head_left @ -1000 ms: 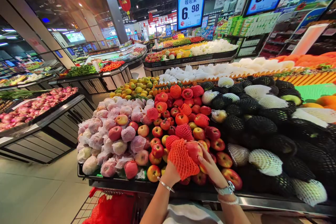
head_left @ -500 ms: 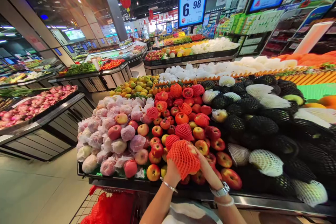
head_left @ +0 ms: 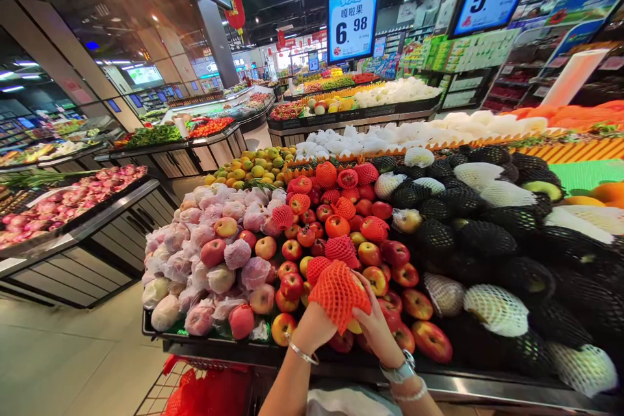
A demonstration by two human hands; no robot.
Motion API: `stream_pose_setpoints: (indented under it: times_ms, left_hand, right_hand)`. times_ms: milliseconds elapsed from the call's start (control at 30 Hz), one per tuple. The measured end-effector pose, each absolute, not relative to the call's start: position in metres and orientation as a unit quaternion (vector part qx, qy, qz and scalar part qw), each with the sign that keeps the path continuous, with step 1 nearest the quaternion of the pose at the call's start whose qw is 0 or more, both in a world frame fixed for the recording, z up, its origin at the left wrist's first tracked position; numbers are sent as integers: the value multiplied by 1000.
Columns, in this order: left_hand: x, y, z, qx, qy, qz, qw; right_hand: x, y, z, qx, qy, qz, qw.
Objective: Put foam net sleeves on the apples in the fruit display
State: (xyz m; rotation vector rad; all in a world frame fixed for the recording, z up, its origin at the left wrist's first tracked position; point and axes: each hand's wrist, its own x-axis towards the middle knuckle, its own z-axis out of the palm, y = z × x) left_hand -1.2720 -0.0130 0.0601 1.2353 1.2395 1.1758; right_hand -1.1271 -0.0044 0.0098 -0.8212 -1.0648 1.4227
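We see onions (head_left: pixel 92 195) at left, tomatoes (head_left: pixel 210 127) beside greens (head_left: pixel 155 135) farther back, and two price signs (head_left: pixel 351 6) higher up.

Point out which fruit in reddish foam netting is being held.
The round fruit in orange-red foam netting, held between the bare left hand and bare right hand; the other fruits in reddish foam netting lie behind it among round red apples.

1. Netted apple (head_left: pixel 337 294): rounded, almost wholly covered, held between the left hand (head_left: pixel 314 325) and right hand (head_left: pixel 374 324), above the front of the heap of loose apples (head_left: pixel 291 286).
2. Foam net (head_left: pixel 333 302): bright orange-red, mesh openings stretched over the fruit's bulge, its narrower end pointing down between the wrists.
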Motion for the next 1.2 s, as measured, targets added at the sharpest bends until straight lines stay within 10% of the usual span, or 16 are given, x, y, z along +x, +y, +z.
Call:
stream_pose_setpoints:
  times_ms: [500,867,1200]
  left_hand:
    - [-1277,-17,62,329,316,521,721]
    - [-1253,-18,38,136,343,611,701]
    - [-1268,-17,35,219,384,636,632]
  right_hand:
    - [-1098,-6,48,-331,-626,523,474]
    - [-1111,-8,55,-414,-739,157,507]
    - [-1103,-15,78,-364,-755,335,431]
